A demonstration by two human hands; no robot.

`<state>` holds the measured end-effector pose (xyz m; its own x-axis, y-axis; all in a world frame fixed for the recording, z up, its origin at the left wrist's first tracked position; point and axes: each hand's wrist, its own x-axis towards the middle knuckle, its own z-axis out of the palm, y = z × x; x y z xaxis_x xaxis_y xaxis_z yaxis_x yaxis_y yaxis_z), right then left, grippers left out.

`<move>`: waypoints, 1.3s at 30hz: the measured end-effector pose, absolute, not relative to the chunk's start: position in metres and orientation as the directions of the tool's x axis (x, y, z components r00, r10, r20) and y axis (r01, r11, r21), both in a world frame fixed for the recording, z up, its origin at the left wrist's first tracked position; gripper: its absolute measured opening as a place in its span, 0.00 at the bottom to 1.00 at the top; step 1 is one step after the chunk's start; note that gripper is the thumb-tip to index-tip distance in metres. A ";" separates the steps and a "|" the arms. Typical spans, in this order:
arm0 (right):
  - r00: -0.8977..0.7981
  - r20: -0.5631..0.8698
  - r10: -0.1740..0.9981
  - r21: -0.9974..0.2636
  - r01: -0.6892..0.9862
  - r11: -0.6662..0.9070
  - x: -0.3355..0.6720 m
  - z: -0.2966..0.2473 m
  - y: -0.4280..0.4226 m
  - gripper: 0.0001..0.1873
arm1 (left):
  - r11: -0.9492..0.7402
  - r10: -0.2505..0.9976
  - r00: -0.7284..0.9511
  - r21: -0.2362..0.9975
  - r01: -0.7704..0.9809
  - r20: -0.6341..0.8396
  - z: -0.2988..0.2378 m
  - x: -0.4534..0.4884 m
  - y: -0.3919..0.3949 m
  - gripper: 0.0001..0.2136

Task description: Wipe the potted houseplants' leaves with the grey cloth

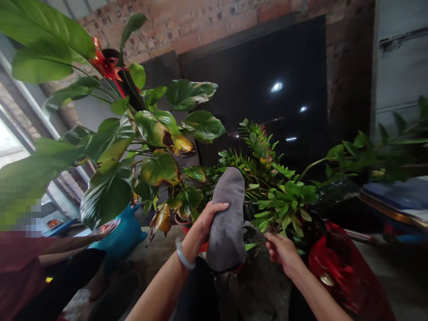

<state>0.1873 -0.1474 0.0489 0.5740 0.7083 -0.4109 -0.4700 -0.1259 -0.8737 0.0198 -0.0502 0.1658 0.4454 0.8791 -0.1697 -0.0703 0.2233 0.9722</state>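
Observation:
My left hand (211,217) is closed on a grey plush insole (228,218) with a dark edge, its thumb lying across the fuzzy face. The insole stands nearly upright over my lap. To its right, my right hand (281,250) is apart from it, thumb and forefinger pinched and the other fingers curled. Whatever it pinches, if anything, is too small to make out. Just beyond that hand are the green leaves of a potted plant (284,205).
At the left grows a large broad-leaved plant (160,129) with some yellowed leaves. A person (20,267) sits at the lower left beside a teal object (123,234). A red bag (341,263) is at my right. Behind stands a dark glossy panel (261,89) against brick.

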 end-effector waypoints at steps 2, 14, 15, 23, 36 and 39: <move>0.587 -0.395 0.707 -0.892 -0.429 -0.142 0.188 0.044 -0.146 0.09 | 0.285 0.840 0.481 0.958 0.005 -0.253 0.152 0.027 -0.052 0.14; 0.633 -0.186 0.751 -0.982 -0.136 -0.130 0.184 0.006 -0.129 0.11 | 0.143 0.886 0.448 0.989 -0.025 -0.117 0.167 0.009 -0.048 0.18; 0.638 -0.175 0.750 -0.985 -0.112 -0.134 0.183 0.003 -0.129 0.11 | 0.113 0.905 0.417 0.992 -0.053 -0.081 0.171 0.011 -0.050 0.19; 0.702 -0.072 0.709 -0.979 0.085 -0.183 0.190 -0.011 -0.123 0.07 | -0.012 0.762 0.617 0.948 0.319 -0.198 0.112 0.040 -0.073 0.11; 0.697 0.030 0.717 -0.994 0.095 -0.052 0.188 -0.014 -0.122 0.19 | 0.109 0.855 0.478 0.971 0.215 -0.202 0.124 0.038 -0.049 0.11; 0.703 0.050 0.710 -0.992 0.117 -0.045 0.190 -0.014 -0.124 0.15 | 0.130 0.787 0.525 0.918 0.374 -0.325 0.112 0.026 -0.056 0.10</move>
<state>0.1904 -0.1242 -0.0138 0.7028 0.7096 0.0502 0.1166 -0.0453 -0.9921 0.0256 -0.0558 0.1115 0.5248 0.7868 -0.3250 0.3743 0.1297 0.9182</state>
